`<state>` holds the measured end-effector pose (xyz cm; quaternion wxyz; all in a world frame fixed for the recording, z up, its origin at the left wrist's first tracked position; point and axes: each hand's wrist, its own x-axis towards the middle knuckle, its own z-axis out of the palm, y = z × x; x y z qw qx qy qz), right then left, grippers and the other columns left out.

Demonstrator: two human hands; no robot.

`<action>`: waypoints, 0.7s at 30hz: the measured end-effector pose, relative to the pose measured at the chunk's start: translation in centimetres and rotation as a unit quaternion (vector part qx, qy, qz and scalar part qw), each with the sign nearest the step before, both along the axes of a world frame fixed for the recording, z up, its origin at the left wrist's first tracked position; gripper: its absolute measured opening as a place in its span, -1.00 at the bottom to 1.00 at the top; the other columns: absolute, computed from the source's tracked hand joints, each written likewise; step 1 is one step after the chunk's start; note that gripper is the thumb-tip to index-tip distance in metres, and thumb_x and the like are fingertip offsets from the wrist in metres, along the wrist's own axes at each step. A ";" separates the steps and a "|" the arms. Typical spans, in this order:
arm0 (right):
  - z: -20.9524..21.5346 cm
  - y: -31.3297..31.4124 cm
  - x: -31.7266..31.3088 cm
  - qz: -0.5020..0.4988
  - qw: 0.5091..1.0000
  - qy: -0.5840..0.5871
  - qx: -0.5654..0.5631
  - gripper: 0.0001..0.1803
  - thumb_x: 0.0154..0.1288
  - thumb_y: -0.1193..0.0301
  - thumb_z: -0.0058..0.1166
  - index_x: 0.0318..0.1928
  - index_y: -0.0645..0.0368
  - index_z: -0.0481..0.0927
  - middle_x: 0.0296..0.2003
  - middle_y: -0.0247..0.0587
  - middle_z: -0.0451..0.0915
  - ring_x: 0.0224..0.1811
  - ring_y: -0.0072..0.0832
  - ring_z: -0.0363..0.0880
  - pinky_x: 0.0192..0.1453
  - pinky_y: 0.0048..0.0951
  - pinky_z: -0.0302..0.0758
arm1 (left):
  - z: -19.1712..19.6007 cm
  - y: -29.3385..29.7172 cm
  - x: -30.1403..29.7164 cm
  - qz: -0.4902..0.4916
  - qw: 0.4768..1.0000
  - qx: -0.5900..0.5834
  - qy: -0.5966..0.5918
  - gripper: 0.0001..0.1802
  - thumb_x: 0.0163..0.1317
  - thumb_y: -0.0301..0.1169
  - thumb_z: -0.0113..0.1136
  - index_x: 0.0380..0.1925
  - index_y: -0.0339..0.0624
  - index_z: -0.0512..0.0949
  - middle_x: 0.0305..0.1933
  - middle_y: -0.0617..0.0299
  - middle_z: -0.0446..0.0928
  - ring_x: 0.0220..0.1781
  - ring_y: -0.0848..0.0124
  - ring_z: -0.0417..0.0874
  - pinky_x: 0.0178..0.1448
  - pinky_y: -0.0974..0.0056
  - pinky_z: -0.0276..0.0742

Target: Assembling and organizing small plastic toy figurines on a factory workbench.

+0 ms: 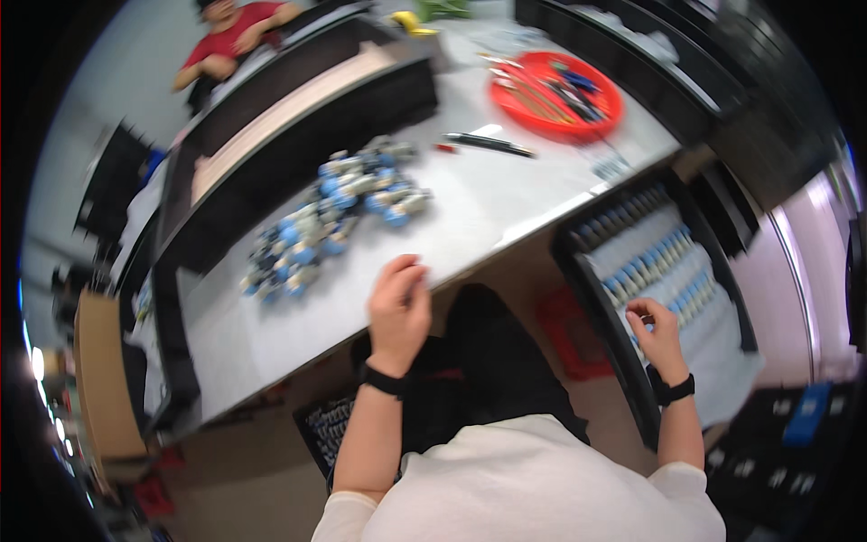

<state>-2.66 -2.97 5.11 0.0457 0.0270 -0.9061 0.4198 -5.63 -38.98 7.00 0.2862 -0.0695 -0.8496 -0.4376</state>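
My left hand (400, 312) is held at the table's front edge, its fingers curled in; whatever may be in them is hidden. Beyond it on the white table (479, 208) lies a loose pile of small blue, cream and dark cylindrical parts (334, 203), blurred. To my right, my right hand (659, 336) hovers over a black tray (603, 339) with its thumb and fingers pinched together. Anything between them is too small to make out. Similar small parts (646, 266) stand in rows on the tray's white lining (722, 375).
A red round dish (498, 107) of hand tools sits at the table's far right, near a black pen-like tool (489, 144). Long black bins (361, 104) line the far side. Another person (230, 41) sits beyond them. A brown carton (107, 379) stands at left.
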 end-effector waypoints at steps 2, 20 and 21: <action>1.6 -6.1 -2.4 0.111 0.990 0.057 -0.062 -0.86 0.05 0.60 0.05 -0.31 0.28 0.54 -0.44 -0.23 0.57 -0.41 -0.53 0.55 -0.38 -0.58 0.45 | 0.3 -0.7 0.6 -0.011 0.999 0.037 -0.017 -0.86 -0.02 -0.67 0.05 -0.42 -0.30 0.51 -0.23 0.09 0.51 -0.18 0.25 0.55 -0.11 0.34 0.44; 7.5 -24.5 -12.3 0.289 0.957 0.028 0.022 -0.71 -0.10 0.39 0.28 -0.48 0.34 0.47 -0.51 -0.07 0.57 -0.50 -0.46 0.56 -0.41 -0.50 0.48 | 1.1 -4.1 0.4 -0.091 0.806 0.552 -0.194 -0.61 0.24 -0.37 0.01 0.03 -0.30 0.28 -0.08 0.12 0.42 -0.17 0.44 0.52 -0.08 0.39 0.48; 6.8 -24.5 -11.4 0.295 0.952 0.039 -0.065 -0.73 -0.11 0.45 0.29 -0.49 0.34 0.45 -0.45 -0.08 0.57 -0.48 -0.51 0.55 -0.40 -0.53 0.50 | 1.3 -4.3 0.4 -0.087 0.804 0.555 -0.195 -0.61 0.24 -0.37 0.01 0.03 -0.30 0.28 -0.08 0.12 0.42 -0.17 0.44 0.52 -0.08 0.39 0.48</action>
